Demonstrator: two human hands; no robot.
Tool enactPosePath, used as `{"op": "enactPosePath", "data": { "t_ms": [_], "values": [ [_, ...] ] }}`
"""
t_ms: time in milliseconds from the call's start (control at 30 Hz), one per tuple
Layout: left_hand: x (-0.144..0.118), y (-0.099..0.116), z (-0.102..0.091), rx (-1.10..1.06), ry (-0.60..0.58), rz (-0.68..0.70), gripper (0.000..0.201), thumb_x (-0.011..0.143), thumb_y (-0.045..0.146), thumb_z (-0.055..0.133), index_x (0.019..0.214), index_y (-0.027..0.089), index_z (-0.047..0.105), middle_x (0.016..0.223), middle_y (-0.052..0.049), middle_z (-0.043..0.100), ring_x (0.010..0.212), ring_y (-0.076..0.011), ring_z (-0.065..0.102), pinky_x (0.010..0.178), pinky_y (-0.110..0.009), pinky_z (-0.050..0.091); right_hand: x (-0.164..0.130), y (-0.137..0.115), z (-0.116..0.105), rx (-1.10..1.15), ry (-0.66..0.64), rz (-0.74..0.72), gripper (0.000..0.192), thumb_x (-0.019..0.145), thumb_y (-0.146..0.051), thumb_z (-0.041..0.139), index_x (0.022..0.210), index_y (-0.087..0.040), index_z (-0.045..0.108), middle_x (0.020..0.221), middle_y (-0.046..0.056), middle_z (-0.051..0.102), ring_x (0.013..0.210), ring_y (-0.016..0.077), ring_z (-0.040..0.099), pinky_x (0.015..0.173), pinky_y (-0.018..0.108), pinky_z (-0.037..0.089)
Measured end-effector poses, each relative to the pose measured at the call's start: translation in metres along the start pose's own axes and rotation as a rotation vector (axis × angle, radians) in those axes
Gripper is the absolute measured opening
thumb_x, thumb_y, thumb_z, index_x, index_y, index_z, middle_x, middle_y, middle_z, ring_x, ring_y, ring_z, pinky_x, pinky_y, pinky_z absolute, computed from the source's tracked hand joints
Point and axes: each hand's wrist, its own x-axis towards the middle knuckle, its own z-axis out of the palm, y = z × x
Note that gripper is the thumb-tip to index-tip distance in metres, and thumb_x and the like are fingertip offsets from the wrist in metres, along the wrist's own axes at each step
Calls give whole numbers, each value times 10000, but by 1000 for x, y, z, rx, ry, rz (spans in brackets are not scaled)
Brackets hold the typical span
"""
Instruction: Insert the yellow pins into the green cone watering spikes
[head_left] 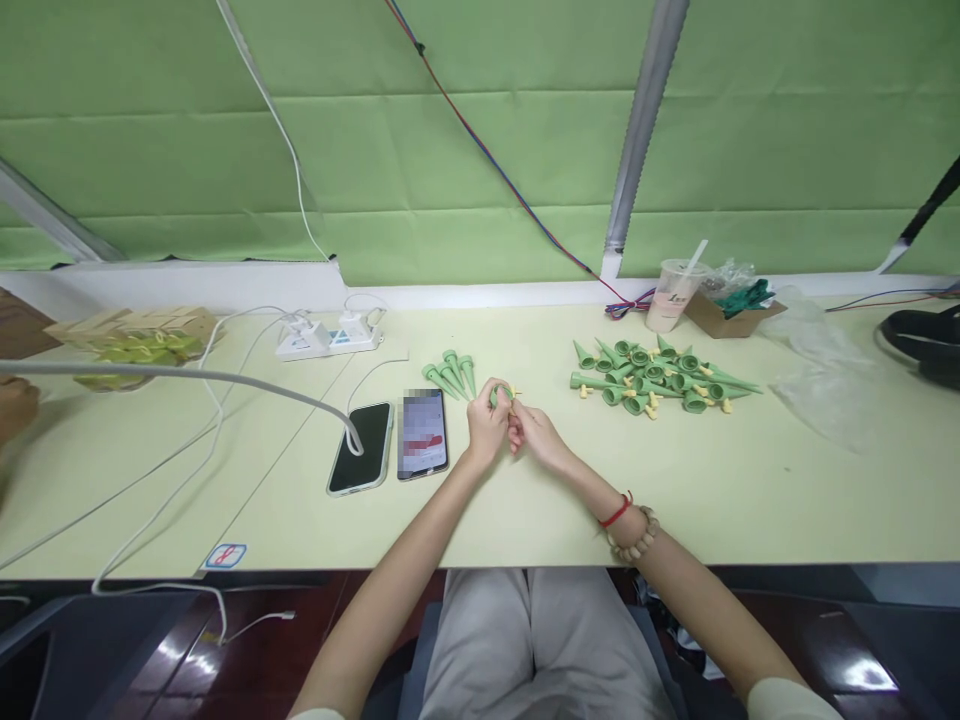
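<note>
One green cone sits between the two hands, gripped in the curled fingers of the left hand, its length mostly covered, so its long axis cannot be told. A small yellow piece shows at its right side, toward the right hand, whose fingers are bent in close against it; whether they pinch it is hidden.

Just beyond the hands and to their left lies a small cluster of cones, four or five by count, wide ends away and tips slanting toward the left hand, the nearer one. Out to the right, nearer the right hand, a heap of cones lies in mixed directions, roughly twenty, too overlapped to count surely, several with yellow pieces.

Left of the left hand are two phones on the bench; farther out, one power strip. Beyond the heap stand one cup and one open box.
</note>
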Motion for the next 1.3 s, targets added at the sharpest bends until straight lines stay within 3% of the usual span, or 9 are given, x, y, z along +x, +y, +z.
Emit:
{"op": "enactPosePath", "data": {
  "t_ms": [133,200,300,367,467,600,900,1100,1300],
  "values": [
    [4,6,4,-227,37,-93,264,808,377,409,644,178,468,584,22,426,534,-93,407,518,-208,337,-5,-1,-4,-438,164,-278,412,858,-546,340,634,-210,416,515,-30,454,462,122,452,492,243,362],
    [6,7,5,-312,48,-203,265,803,372,419,630,176,460,572,24,415,522,-89,404,499,-203,340,-8,-5,-7,-629,199,-358,306,868,-475,389,734,-211,467,587,-26,507,517,130,473,533,242,357],
    [9,6,7,-410,-29,-406,290,827,378,376,628,178,445,490,49,344,403,-72,310,390,-199,252,-9,-9,-12,-758,178,-395,219,892,-395,380,831,-214,487,702,-7,565,576,136,498,566,244,359],
    [10,5,8,-451,-85,-471,304,835,374,364,610,180,427,454,62,304,359,-60,248,359,-197,198,-8,-9,-14,-799,140,-438,208,908,-345,350,824,-211,485,745,9,569,613,141,500,591,251,362],
    [9,2,9,-473,-103,-434,296,821,369,397,596,178,422,462,63,310,359,-49,236,353,-189,191,-6,-7,-15,-786,95,-510,214,917,-286,317,796,-205,475,761,26,554,669,151,499,642,262,373],
    [7,-1,8,-423,-61,-281,300,798,399,444,606,170,452,515,45,359,419,-56,286,377,-186,229,-6,-7,-13,-706,95,-526,228,904,-275,333,720,-201,445,704,13,519,652,148,479,640,265,365],
    [4,2,5,-268,-17,-133,347,807,488,416,669,175,471,571,32,387,475,-83,326,444,-218,285,-3,-3,-8,-213,32,-235,364,843,-468,403,585,-212,379,491,-51,396,461,113,432,514,244,354],
    [3,3,5,-192,17,-95,292,838,382,363,660,179,472,596,15,423,553,-107,396,532,-226,335,-4,-5,-5,-238,62,-217,369,803,-516,446,601,-212,391,499,-50,413,449,105,430,472,239,347],
    [6,3,2,-186,-5,-119,269,852,308,357,659,173,486,626,4,467,588,-110,428,559,-224,347,-4,-5,-9,-295,57,-283,212,787,-389,494,689,-208,441,570,-43,433,475,101,435,462,232,343]
  ]
}}
